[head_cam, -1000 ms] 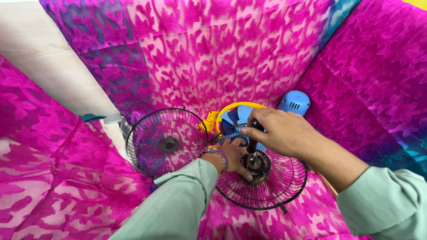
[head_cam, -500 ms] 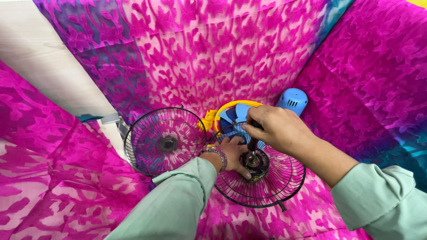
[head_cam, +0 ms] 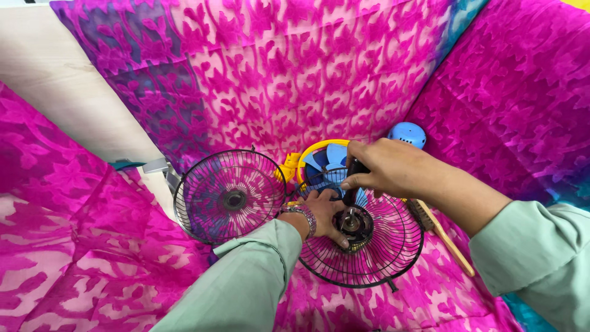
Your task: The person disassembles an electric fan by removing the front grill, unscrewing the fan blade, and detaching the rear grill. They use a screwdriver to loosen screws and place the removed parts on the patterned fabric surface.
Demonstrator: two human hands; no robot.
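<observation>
My left hand (head_cam: 322, 212) rests on a black wire fan grille (head_cam: 381, 258) and grips the round motor hub (head_cam: 353, 224) at its centre. My right hand (head_cam: 387, 167) is closed around the dark handle of a screwdriver (head_cam: 351, 184) that stands upright with its tip on the hub. A second black wire grille (head_cam: 228, 195) lies flat just to the left. Behind my hands sit light blue fan blades (head_cam: 332, 158) inside a yellow ring (head_cam: 310, 150), and a light blue motor cover (head_cam: 407, 133) shows beyond my right hand.
Everything lies on bright pink patterned cloth (head_cam: 295, 74) that drapes over the whole area. A wooden-handled brush (head_cam: 442, 233) lies under my right forearm. A pale cream surface (head_cam: 61, 86) and a small grey metal part (head_cam: 157, 165) show at the left.
My right forearm has swung to the right, uncovering the wooden-handled brush. Both hands stay on the hub and the screwdriver.
</observation>
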